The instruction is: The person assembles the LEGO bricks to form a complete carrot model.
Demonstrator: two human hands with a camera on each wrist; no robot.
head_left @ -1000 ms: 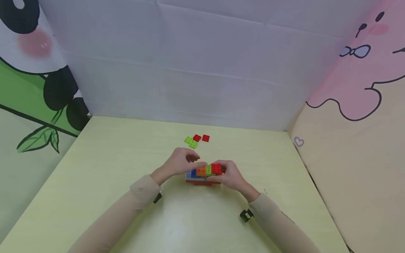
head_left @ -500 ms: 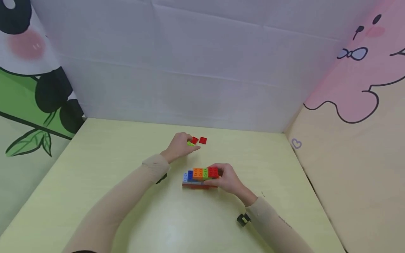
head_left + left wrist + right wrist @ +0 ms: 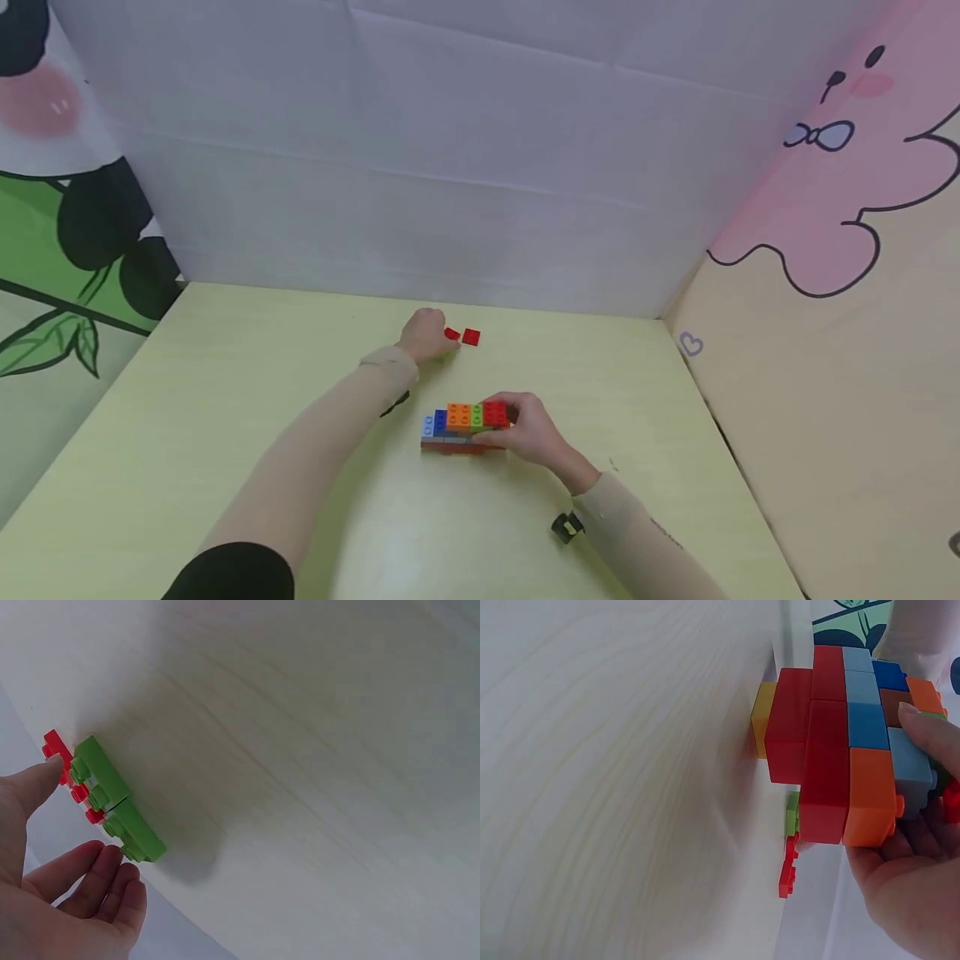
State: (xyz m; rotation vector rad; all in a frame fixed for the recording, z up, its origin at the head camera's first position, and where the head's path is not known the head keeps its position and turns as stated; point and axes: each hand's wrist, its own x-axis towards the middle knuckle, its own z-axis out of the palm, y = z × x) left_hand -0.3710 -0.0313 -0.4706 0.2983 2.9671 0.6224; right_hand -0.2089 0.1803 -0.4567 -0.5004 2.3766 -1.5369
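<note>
At the far side of the table, my left hand [image 3: 425,335] reaches over a small group of flat toy bricks. In the left wrist view, its thumb and fingers stand apart around two lime green bricks [image 3: 105,772]; a fingertip is at the end of the nearer one, and contact is unclear. Red bricks [image 3: 56,746] lie just beyond, by the thumb. My right hand [image 3: 532,429] grips the right end of a built block of colored bricks [image 3: 457,418], thumb in front and fingers behind. Red, orange, blue and brown bricks show in its layers [image 3: 829,735].
One square red brick [image 3: 471,337] lies to the right of the left hand. The pale wooden table [image 3: 247,375] meets a white cloth wall [image 3: 450,208] behind. Printed side panels with cartoon figures stand at left and right.
My left hand has left the built block and moved away to the loose bricks at the back. The right hand keeps its grip on the block. The head view has shifted slightly.
</note>
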